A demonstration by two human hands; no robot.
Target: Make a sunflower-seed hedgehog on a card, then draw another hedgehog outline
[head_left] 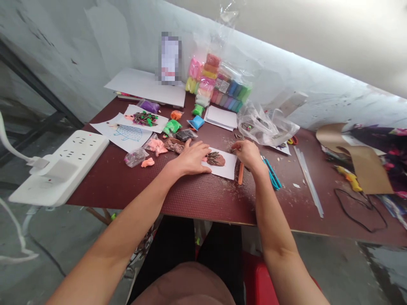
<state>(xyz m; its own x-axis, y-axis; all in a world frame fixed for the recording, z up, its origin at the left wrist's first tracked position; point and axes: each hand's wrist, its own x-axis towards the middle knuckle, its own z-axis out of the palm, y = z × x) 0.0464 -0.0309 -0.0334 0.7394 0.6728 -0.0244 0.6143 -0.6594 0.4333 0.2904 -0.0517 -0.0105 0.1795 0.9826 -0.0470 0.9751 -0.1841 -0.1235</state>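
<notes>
My left hand (193,157) lies on the left part of a small white card (226,173), fingers stretched out. On this card sits a flat brown clay shape (220,161), with several thin dark pieces (213,158) stuck in its left side. Right of the card, my right hand (247,153) is closed with fingertips together near a few loose dark pieces (239,136); what it pinches is too small to make out. Below that hand lies an orange stick-like tool (241,174). A blue-handled tool (274,176) rests beside my right wrist.
Left of my hands are pink clay (157,146), a black packet (186,134) and a hedgehog-like drawing (127,133). Wrapped clay packs (230,91) stand against the wall. A power strip (63,169) sits at the left edge; a yellow glue gun (349,178) lies right.
</notes>
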